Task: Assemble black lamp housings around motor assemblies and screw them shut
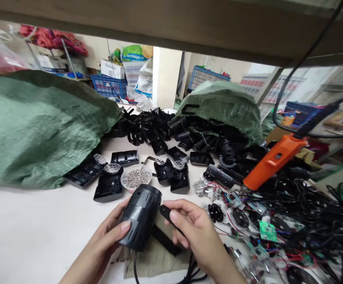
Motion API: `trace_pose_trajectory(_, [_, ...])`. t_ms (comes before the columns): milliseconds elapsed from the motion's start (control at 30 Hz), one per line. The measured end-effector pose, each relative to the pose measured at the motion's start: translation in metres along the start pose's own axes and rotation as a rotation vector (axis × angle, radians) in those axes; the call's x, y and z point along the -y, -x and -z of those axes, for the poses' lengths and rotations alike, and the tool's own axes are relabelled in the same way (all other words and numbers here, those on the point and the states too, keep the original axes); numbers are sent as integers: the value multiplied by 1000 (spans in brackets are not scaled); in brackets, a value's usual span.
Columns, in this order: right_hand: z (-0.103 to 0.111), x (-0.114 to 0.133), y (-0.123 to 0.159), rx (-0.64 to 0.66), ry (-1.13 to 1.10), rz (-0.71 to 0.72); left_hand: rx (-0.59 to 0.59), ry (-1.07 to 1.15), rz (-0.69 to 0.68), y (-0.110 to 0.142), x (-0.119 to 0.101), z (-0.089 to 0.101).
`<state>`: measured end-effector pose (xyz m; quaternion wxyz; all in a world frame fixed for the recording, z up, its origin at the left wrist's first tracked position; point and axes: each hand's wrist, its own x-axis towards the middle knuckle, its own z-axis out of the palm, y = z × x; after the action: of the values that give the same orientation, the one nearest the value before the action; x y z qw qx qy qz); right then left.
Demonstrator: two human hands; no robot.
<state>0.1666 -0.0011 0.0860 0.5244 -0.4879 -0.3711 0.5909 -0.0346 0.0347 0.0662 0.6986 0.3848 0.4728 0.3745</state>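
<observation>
My left hand [107, 232] is closed round a black cylindrical plastic housing [141, 215] with slots in its side, held tilted over the table. A black cable hangs from its lower end. Close to its right side, my right hand [193, 227] pinches a small, flat black plastic piece with a rounded end [165, 213]. Between the hands, a black bar [167, 240] slants down from the housing; how it joins is hidden. Behind them stands a white bowl [124, 185] of small metal screws [136, 178], with open black shell halves [109, 183] around it.
An orange electric screwdriver [274, 161] hangs at right on a black cord. Below it lie tangled wires, circuit boards [267, 230] and motor parts. A green woven sack [41, 130] bulges at left, another [221, 104] behind. More black parts [147, 126] are heaped at the back. A shelf edge crosses overhead.
</observation>
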Motion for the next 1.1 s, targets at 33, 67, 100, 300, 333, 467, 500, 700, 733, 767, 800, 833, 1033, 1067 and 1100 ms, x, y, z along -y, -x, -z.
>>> trace_pose_trajectory(33, [-3, 0, -1, -8, -14, 9, 1, -39, -14, -2, 1, 1])
trace_pose_trajectory(67, [-5, 0, -2, -13, -19, 18, -2, -103, -41, -4, 2, 2])
trace_pose_trajectory(100, [-6, 0, -3, -14, -19, 28, -13, -188, -87, -5, 3, 2])
trace_pose_trajectory(300, [-2, -7, -10, 8, 36, 14, 32, -744, -410, -14, 16, -13])
trace_pose_trajectory(333, [0, -10, -11, 5, 49, 2, 54, -805, -415, -15, 18, -17])
trace_pose_trajectory(467, [5, -22, -10, -31, 149, -14, 58, -906, -364, -16, 21, -28])
trace_pose_trajectory(500, [6, -25, -8, -45, 178, -8, 56, -908, -354, -15, 19, -30])
trace_pose_trajectory(700, [6, -32, -6, -63, 303, 38, 66, -920, -358, -11, 10, -37])
trace_pose_trajectory(733, [7, -31, -7, -71, 353, 57, 67, -926, -361, -12, 9, -38])
trace_pose_trajectory(767, [8, -29, -9, -75, 404, 76, 69, -931, -359, -13, 7, -38])
trace_pose_trajectory(800, [10, -26, -12, -69, 448, 93, 72, -936, -352, -14, 6, -39])
trace_pose_trajectory(833, [11, -23, -14, -57, 483, 104, 77, -940, -343, -15, 5, -39])
trace_pose_trajectory(1033, [14, -11, -23, -6, 572, 131, 74, -948, -303, -15, -3, -44])
trace_pose_trajectory(1067, [13, -10, -23, -10, 572, 135, 70, -946, -301, -14, -4, -45])
trace_pose_trajectory(1100, [12, -10, -23, -15, 571, 141, 64, -943, -303, -13, -4, -47])
